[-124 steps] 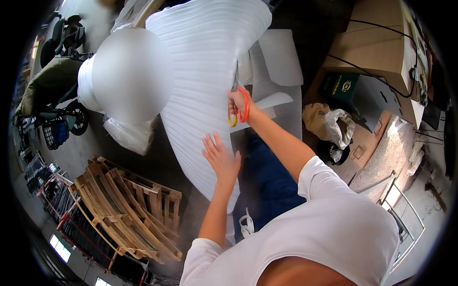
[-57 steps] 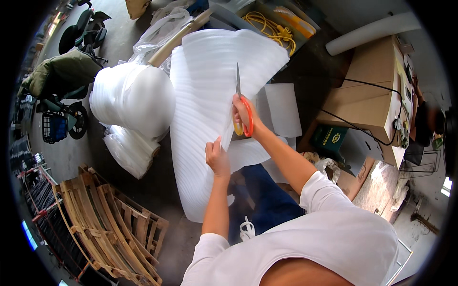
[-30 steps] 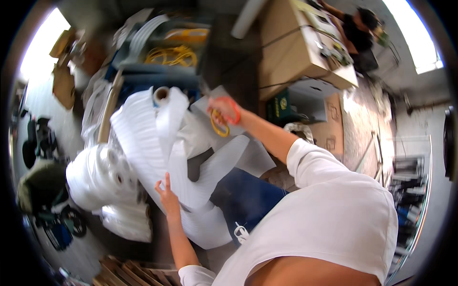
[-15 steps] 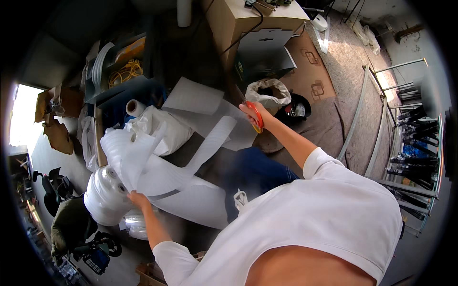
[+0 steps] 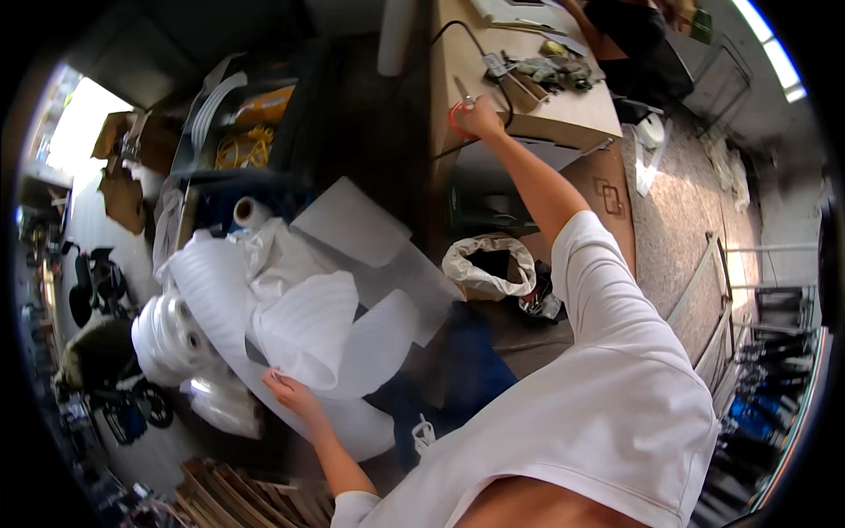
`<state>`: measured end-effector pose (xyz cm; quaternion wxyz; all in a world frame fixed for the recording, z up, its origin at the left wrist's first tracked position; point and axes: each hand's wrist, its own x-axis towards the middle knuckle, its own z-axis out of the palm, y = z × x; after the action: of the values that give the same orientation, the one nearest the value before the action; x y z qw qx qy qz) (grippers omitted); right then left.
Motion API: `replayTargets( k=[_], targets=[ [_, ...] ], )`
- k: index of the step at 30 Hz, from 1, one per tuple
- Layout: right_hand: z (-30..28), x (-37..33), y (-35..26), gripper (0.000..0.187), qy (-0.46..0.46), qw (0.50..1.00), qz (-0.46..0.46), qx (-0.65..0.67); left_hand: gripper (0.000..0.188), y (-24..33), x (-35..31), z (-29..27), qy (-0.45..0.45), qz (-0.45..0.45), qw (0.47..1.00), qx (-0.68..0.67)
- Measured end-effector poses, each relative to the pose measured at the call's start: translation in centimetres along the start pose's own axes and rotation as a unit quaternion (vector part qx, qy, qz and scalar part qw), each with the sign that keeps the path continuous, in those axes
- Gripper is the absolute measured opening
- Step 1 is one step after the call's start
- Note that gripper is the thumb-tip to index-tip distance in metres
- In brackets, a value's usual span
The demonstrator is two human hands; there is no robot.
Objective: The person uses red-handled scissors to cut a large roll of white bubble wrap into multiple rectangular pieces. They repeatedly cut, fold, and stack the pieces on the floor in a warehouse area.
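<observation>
My right hand [image 5: 483, 120] is stretched far out by the wooden desk's [image 5: 576, 112] near corner, closed round scissors [image 5: 456, 118] with red handles and the blades pointing away. Lower down, my left hand [image 5: 295, 395] pinches the edge of a thin white foam sheet [image 5: 304, 321]. The sheet curls up in loose folds over more foam spread below me. Left of that hand stand white plastic film rolls [image 5: 167, 339]. A white plastic bag [image 5: 286, 251] lies beyond the foam, beside a small film roll [image 5: 253, 212].
An open cloth sack [image 5: 458, 268] stands ahead, next to a dark bag [image 5: 539, 304]. On the desk are a glove [image 5: 559, 72], a black cable [image 5: 480, 40] and papers. A crate with a yellow cord [image 5: 246, 150] is far left. Metal frames [image 5: 713, 299] stand right; wooden slats [image 5: 238, 497] lie near.
My right hand has moved up and away with the scissors, from above the foam to the desk corner. My left hand has shifted slightly nearer, and the foam sheet has folded over.
</observation>
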<state>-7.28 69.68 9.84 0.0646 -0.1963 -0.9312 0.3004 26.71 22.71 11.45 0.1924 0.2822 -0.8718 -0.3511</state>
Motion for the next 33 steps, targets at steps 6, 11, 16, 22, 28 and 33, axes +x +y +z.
replayTargets(
  k=[6, 11, 16, 22, 28, 33],
  targets=[
    [3.0, 9.3, 3.3, 0.056, 0.034, 0.996, 0.060, -0.055, 0.025, 10.6, -0.3, -1.1, 0.042, 0.124, 0.990, 0.047],
    [3.0, 13.1, 4.2, 0.047, -0.044, 0.992, 0.075, -0.088, 0.023, 15.1, -1.3, -4.4, 0.028, 0.090, 0.994, 0.051],
    [-1.7, 7.7, -3.3, 0.032, -0.101, 0.964, -0.229, 0.095, 0.021, 17.5, -3.4, -9.0, 0.092, 0.094, 0.987, 0.089],
    [-21.8, -20.6, -21.9, 0.022, -0.333, 0.477, -0.489, 0.651, 0.018, 18.9, -8.8, -16.7, 0.239, 0.018, 0.957, 0.165],
    [-28.9, -28.5, -27.4, 0.020, -0.426, 0.116, -0.519, 0.732, 0.019, 18.3, -15.2, -23.4, 0.371, -0.028, 0.917, 0.143],
    [-30.7, -33.0, -30.3, 0.019, -0.469, 0.048, -0.519, 0.713, 0.017, 15.1, -18.8, -26.1, 0.432, -0.017, 0.894, 0.119]
  ],
)
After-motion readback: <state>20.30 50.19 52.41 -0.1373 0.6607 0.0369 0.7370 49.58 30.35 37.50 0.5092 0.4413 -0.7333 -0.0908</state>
